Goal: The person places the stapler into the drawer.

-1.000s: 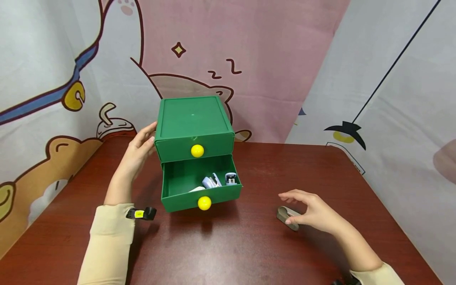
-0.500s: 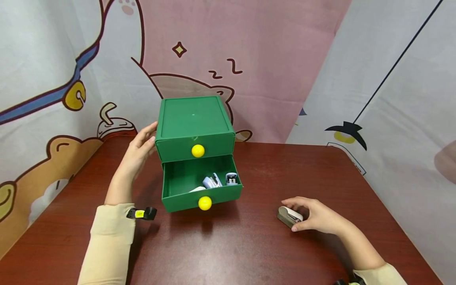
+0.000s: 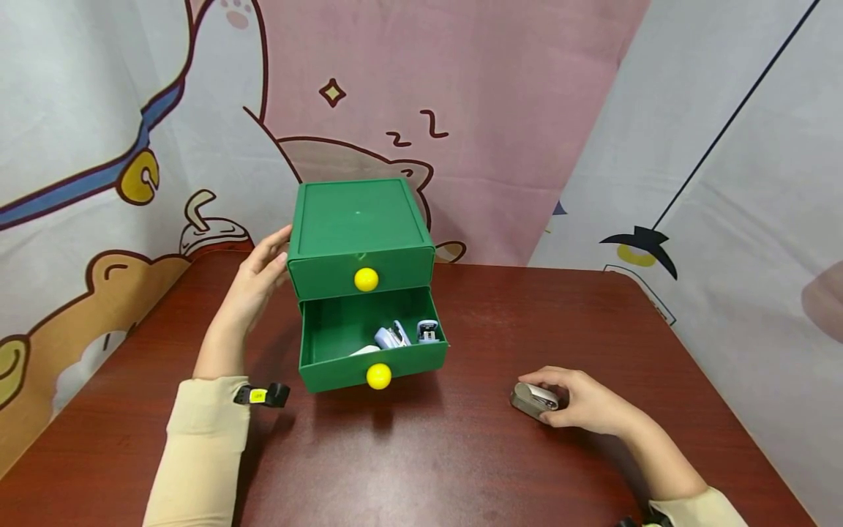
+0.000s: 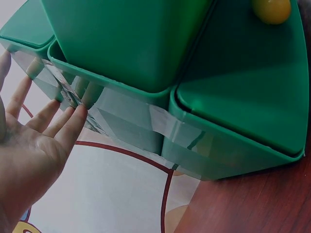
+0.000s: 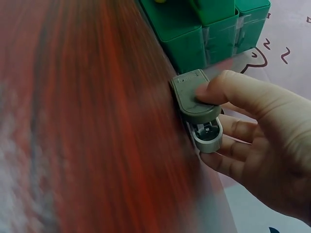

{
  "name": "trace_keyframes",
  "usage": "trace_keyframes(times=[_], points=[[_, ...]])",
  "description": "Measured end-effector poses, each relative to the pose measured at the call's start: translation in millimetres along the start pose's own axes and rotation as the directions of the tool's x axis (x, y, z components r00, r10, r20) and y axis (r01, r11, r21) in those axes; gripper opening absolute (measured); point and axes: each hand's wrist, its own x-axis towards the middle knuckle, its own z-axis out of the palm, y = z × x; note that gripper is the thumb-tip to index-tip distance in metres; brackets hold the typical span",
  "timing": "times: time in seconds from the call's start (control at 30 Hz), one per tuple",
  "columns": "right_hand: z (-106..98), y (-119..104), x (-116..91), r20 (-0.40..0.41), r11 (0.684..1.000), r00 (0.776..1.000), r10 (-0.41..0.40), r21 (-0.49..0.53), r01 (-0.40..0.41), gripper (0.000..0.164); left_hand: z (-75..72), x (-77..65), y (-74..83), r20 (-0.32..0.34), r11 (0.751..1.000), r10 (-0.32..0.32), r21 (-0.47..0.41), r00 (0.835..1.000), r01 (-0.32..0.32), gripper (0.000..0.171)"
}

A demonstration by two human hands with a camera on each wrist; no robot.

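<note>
A green drawer cabinet with yellow knobs stands on the table, its middle drawer pulled out. Inside that drawer lie a pale blue stapler, another small pale blue stapler and a partly hidden white item. My left hand rests straight fingertips against the cabinet's left side. To the right, my right hand pinches a small grey-green and white stapler between thumb and fingers. Whether this stapler is off the tabletop, I cannot tell.
The brown wooden table extends in front of the cabinet and to its right. Behind it hangs a cartoon-printed cloth. Clear tape runs over the cabinet's side. The open drawer juts out toward the front.
My right hand's thumb and fingers have come round the grey-green stapler and now pinch it. The stapler has shifted very slightly left. My left hand and the cabinet stay still.
</note>
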Motion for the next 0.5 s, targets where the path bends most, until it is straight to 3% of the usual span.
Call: trace_keyframes(times=[0.5], points=[[-1.2, -17.5, 8.4, -0.107, 0.999, 0.993, -0.044, -0.02, 0.042, 0.056, 0.2, -0.6, 0.9, 0.001, 1.0, -0.006, 0.006, 1.0, 0.006, 0.048]])
